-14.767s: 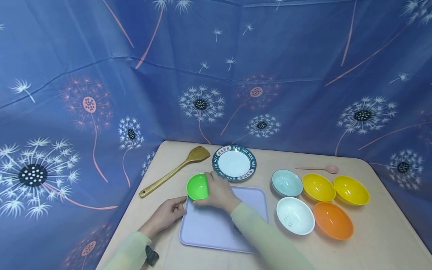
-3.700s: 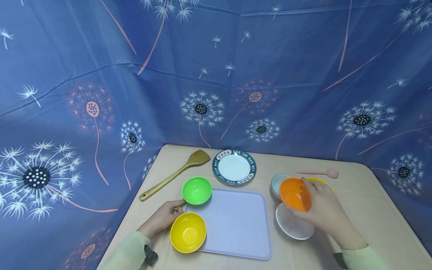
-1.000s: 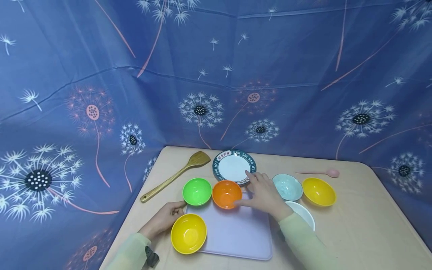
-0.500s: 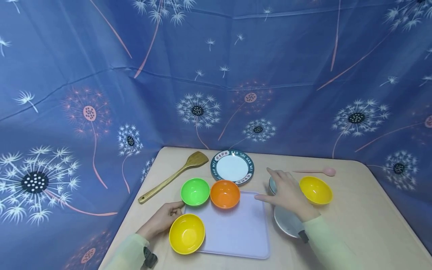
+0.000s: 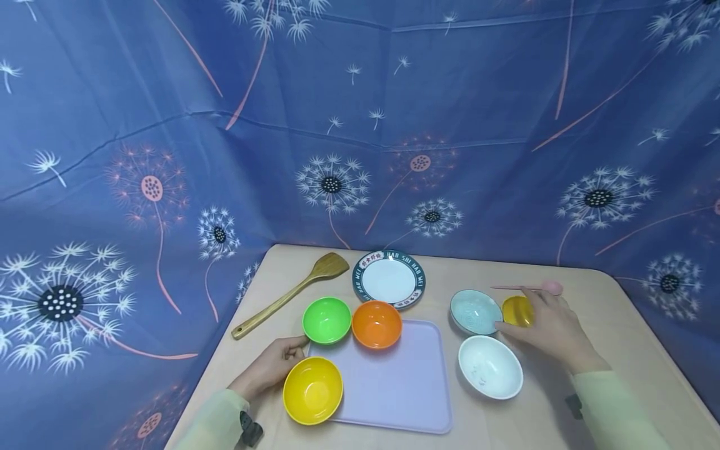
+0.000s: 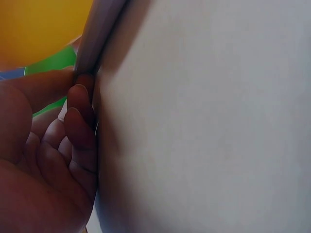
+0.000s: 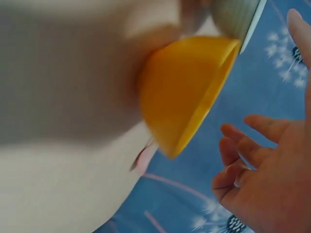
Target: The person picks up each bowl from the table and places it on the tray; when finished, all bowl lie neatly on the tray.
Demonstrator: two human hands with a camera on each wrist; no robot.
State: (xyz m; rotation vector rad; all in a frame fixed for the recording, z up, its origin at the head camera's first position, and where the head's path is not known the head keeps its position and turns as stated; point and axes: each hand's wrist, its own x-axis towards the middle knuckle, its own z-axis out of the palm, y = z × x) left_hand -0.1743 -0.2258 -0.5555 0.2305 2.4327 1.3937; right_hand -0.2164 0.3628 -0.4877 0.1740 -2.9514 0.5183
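While your left hand [image 5: 272,362] pinches the tray [image 5: 396,387], a light-blue bowl [image 5: 475,311] and pink spoon [image 5: 553,287] crowd your spread right hand [image 5: 555,330].

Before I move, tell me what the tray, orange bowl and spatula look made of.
Tray: probably plastic, smooth and satin; even lilac colour, thin raised rim.
Orange bowl: glossy, plastic or glazed ceramic; highlights inside fit either.
Spatula: apparently wood, possibly varnished; brown, with darker streaks.

A wooden spatula [image 5: 324,269] lies beside a plate [image 5: 389,280], pink spoon [image 5: 553,287] farther right.
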